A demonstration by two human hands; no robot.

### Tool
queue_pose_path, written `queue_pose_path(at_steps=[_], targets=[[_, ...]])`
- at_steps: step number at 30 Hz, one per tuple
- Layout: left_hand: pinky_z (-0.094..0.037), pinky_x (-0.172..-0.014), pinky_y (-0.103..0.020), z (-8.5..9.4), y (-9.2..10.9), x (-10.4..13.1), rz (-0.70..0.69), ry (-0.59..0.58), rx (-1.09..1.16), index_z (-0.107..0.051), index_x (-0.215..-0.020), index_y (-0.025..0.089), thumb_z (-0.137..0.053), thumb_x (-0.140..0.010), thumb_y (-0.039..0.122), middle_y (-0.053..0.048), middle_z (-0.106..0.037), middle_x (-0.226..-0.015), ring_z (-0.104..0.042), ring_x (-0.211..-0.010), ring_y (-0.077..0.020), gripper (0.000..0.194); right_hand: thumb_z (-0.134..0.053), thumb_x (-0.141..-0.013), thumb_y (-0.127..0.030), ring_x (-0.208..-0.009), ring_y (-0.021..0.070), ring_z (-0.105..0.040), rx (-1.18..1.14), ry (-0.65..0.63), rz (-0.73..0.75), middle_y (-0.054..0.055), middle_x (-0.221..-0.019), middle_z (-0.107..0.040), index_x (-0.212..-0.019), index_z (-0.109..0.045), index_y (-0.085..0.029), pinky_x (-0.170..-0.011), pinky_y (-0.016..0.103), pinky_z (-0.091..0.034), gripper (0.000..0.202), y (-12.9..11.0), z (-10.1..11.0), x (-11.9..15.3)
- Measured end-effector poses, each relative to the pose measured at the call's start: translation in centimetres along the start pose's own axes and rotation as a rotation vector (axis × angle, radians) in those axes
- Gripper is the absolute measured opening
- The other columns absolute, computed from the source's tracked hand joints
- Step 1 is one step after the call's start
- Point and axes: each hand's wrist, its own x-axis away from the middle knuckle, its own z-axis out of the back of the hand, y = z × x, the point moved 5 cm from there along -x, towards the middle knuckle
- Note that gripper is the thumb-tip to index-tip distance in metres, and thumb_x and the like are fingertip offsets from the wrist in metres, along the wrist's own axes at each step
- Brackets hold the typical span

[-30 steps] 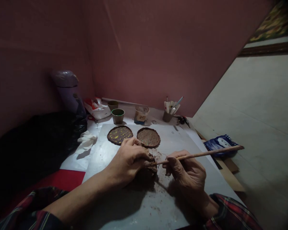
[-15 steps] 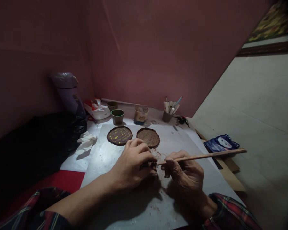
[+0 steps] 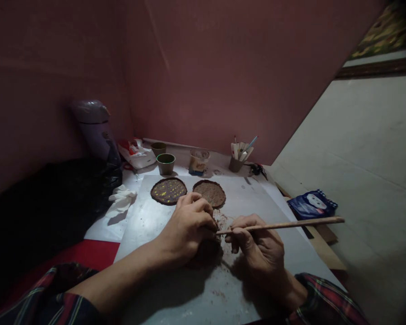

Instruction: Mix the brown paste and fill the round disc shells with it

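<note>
My right hand (image 3: 259,243) pinches a long thin wooden stick (image 3: 301,223), its tip pointing left at a dark brown clay-like piece (image 3: 211,250). Fingers curled, my left hand (image 3: 189,223) grips that piece, mostly hiding it. Beyond my hands, two flat round brown discs with raised rims lie on the grey board (image 3: 257,198): the left disc (image 3: 169,191) has yellow specks, the right disc (image 3: 209,194) is plain brown. Brown crumbs (image 3: 223,219) are scattered between my hands.
Behind the board stand a green-rimmed cup (image 3: 165,166), a clear container (image 3: 199,163) and a cup of pens (image 3: 237,163). Crumpled white gloves (image 3: 122,198) and a purple bottle (image 3: 94,131) are at left. A blue packet (image 3: 312,204) lies at right.
The stick and my right hand have shifted slightly left, and the stick's far end sits a little lower. The brown piece shows more below my left fingers.
</note>
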Motion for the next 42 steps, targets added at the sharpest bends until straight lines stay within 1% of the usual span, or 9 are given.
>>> queue_pose_path(at_steps=[5,9,15,18,25,30,34,38,42], targets=[[-0.033,-0.086,-0.043,0.9,-0.7,0.2,0.046,0.024,-0.021,-0.066,-0.074,0.02,-0.063,-0.078,0.013,-0.003,-0.062,-0.088,-0.044,-0.099,-0.0233,0.008,-0.049,-0.091,-0.017,-0.054,0.0117,-0.054,0.01,0.005,-0.008,0.0,-0.065,-0.056,-0.081,-0.058,-0.02,-0.049,0.025,-0.042,0.013,0.0,0.2,0.1],[-0.034,-0.086,-0.043,1.3,-0.4,0.4,0.054,0.024,-0.023,-0.062,-0.072,0.018,-0.06,-0.081,0.021,-0.004,-0.061,-0.087,-0.045,-0.097,-0.0227,0.01,-0.049,-0.09,-0.019,-0.053,0.012,-0.054,0.021,0.003,0.005,0.0,-0.064,-0.057,-0.08,-0.059,-0.019,-0.048,0.025,-0.042,0.014,-0.1,0.4,0.0],[-0.033,-0.086,-0.042,1.0,-0.4,0.6,0.065,-0.016,-0.012,-0.063,-0.08,0.019,-0.061,-0.079,0.014,-0.003,-0.065,-0.086,-0.046,-0.097,-0.023,0.006,-0.047,-0.091,-0.019,-0.057,0.0136,-0.054,0.025,-0.027,0.011,0.001,-0.064,-0.055,-0.08,-0.058,-0.019,-0.052,0.028,-0.043,0.015,-0.3,0.4,0.0],[-0.033,-0.085,-0.042,0.9,-0.2,0.6,0.031,-0.037,-0.004,-0.064,-0.077,0.019,-0.061,-0.08,0.017,-0.002,-0.066,-0.082,-0.047,-0.093,-0.0221,0.005,-0.046,-0.091,-0.019,-0.058,0.0143,-0.054,0.028,-0.037,-0.006,0.001,-0.065,-0.054,-0.079,-0.057,-0.019,-0.053,0.028,-0.043,0.016,-0.4,0.5,0.0],[-0.033,-0.086,-0.04,0.6,0.0,0.7,0.001,-0.031,-0.008,-0.066,-0.083,0.02,-0.055,-0.081,0.008,-0.003,-0.067,-0.086,-0.047,-0.095,-0.0214,0.016,-0.047,-0.091,-0.016,-0.058,0.0135,-0.056,0.072,-0.037,0.022,0.001,-0.066,-0.056,-0.08,-0.058,-0.019,-0.052,0.027,-0.045,0.015,-0.6,0.4,-0.1],[-0.033,-0.087,-0.042,0.7,0.2,0.5,-0.007,-0.02,0.013,-0.068,-0.079,0.02,-0.064,-0.08,0.02,-0.003,-0.067,-0.079,-0.048,-0.092,-0.0218,0.004,-0.052,-0.088,-0.013,-0.054,0.0124,-0.058,0.122,-0.003,0.068,0.001,-0.066,-0.06,-0.082,-0.059,-0.019,-0.047,0.025,-0.046,0.011,-0.6,0.5,0.0],[-0.033,-0.086,-0.042,1.0,0.1,0.5,0.013,0.046,0.007,-0.067,-0.082,0.02,-0.056,-0.084,0.014,-0.003,-0.069,-0.082,-0.049,-0.091,-0.0211,0.013,-0.056,-0.087,-0.016,-0.046,0.0109,-0.055,0.112,0.054,0.045,0.0,-0.062,-0.061,-0.079,-0.061,-0.018,-0.041,0.023,-0.045,0.01,-0.3,0.5,0.0],[-0.033,-0.085,-0.041,0.6,-0.2,0.8,0.008,-0.004,-0.004,-0.067,-0.093,0.022,-0.052,-0.082,0.006,-0.003,-0.068,-0.086,-0.05,-0.093,-0.0212,0.025,-0.06,-0.085,-0.017,-0.043,0.0098,-0.054,0.07,0.148,0.032,0.0,-0.059,-0.06,-0.072,-0.061,-0.018,-0.037,0.021,-0.042,0.013,-0.1,0.7,-0.2],[-0.034,-0.083,-0.04,0.9,-0.4,0.8,0.071,0.029,-0.018,-0.067,-0.088,0.022,-0.057,-0.082,0.015,-0.003,-0.064,-0.082,-0.052,-0.091,-0.0211,0.013,-0.063,-0.083,-0.022,-0.04,0.0092,-0.052,0.038,0.237,-0.012,0.0,-0.056,-0.058,-0.066,-0.061,-0.017,-0.036,0.021,-0.041,0.018,0.0,0.9,-0.3]])
